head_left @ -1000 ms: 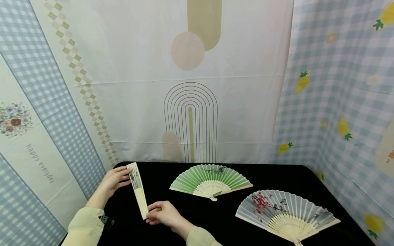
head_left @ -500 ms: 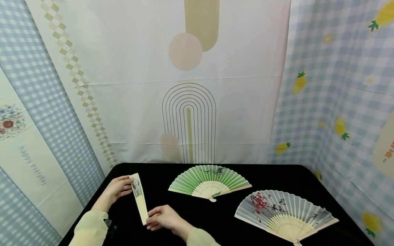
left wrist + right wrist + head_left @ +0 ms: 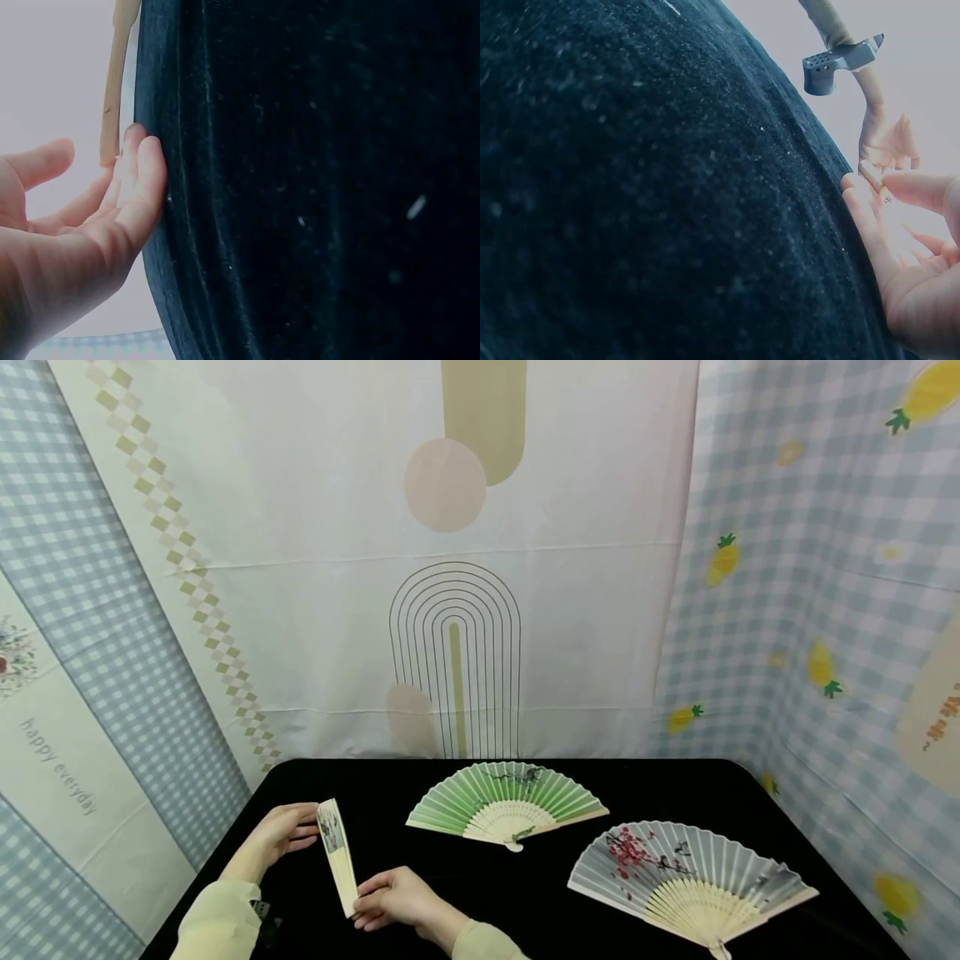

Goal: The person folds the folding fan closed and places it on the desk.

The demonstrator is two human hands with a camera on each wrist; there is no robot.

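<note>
Patterned cloths hang behind a black worktop [image 3: 675,781]; the left cloth [image 3: 60,760] reads "happy everyday". Near the worktop's left edge, a folded fan [image 3: 337,857] lies with its long axis running from the front edge toward the back, paper end farthest. The left hand [image 3: 273,835] pinches the far end and the right hand [image 3: 393,897] pinches the near end. A green fan [image 3: 506,797] and a grey fan [image 3: 686,877] lie spread open.

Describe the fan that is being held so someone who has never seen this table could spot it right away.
Start at the black table in front of the patterned curtains and look to its left end, where two hands meet. The left hand holds the top and the right hand pinches the bottom of the folded fan. Unlike the green fan and the grey fan, which lie spread open, it is a closed narrow pale strip.
</note>
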